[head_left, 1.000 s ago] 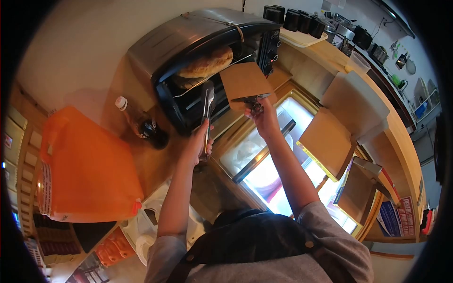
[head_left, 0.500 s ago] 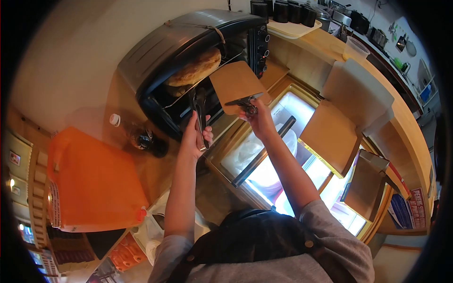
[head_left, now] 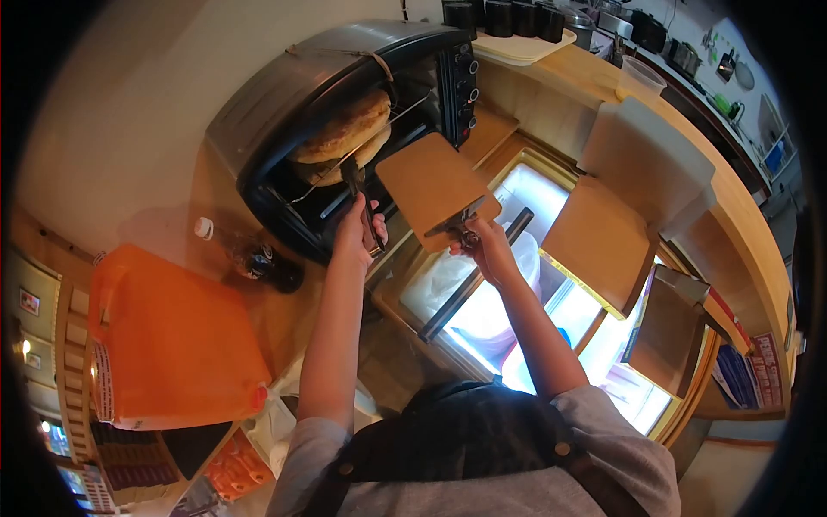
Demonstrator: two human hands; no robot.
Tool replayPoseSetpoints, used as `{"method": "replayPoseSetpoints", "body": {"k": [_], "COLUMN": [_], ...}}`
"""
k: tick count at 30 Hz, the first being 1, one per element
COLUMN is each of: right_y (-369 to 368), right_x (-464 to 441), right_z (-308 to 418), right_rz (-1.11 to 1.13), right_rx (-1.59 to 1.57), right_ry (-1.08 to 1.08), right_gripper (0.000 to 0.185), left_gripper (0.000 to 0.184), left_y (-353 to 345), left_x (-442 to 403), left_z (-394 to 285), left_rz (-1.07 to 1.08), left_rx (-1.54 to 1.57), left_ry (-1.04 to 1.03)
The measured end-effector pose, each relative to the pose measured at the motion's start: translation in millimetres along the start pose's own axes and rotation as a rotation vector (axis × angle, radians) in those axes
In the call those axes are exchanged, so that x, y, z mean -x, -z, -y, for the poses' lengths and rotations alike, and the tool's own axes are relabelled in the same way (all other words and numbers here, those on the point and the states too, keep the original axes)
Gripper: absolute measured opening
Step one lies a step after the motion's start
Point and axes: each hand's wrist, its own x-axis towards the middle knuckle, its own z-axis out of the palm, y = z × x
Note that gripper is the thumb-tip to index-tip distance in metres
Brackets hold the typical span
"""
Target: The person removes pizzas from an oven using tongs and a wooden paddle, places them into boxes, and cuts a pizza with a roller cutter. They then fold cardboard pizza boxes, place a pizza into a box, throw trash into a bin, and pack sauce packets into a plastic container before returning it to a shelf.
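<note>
- Flatbread [head_left: 345,129] — browned, patchy, inside the open oven [head_left: 289,90]
- Left hand [head_left: 355,231] grips tongs [head_left: 351,177]; right hand [head_left: 484,250] holds a metal clamp [head_left: 457,221] at the brown board [head_left: 426,177]
- Wooden counter [head_left: 280,323], orange jug [head_left: 177,345], plain wall [head_left: 146,112]

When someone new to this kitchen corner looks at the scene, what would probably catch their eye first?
Probably the big orange jug at the left and the brightly lit case below the counter, right of centre. Next, the open oven with browned flatbread inside. In front of it, the left hand holds tongs, and the right grips a metal tool at a brown board.
</note>
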Motion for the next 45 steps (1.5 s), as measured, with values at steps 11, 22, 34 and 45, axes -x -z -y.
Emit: {"method": "replayPoseSetpoints", "body": {"k": [11,22,34,45], "right_y": [-7,46,175,276], "right_x": [4,36,167,193], "right_z": [-15,-32,28,73], "right_rz": [0.084,0.095,-0.295,-0.638], "right_rx": [-0.106,-0.305,-0.244,-0.077], "right_ry": [-0.087,-0.111,0.304,0.228], "right_gripper": [0.036,0.023,0.028,0.033], "left_gripper": [0.037,0.036,0.037,0.039], "left_y": [-9,0,-92,-172], "left_x": [95,184,184,66], "left_z": [44,132,239,334], "left_rz": [0.031,0.097,0.367,0.397], "left_rx": [-0.16,-0.366,-0.76,-0.584], "left_ry": [0.111,0.218,0.278,0.618]}}
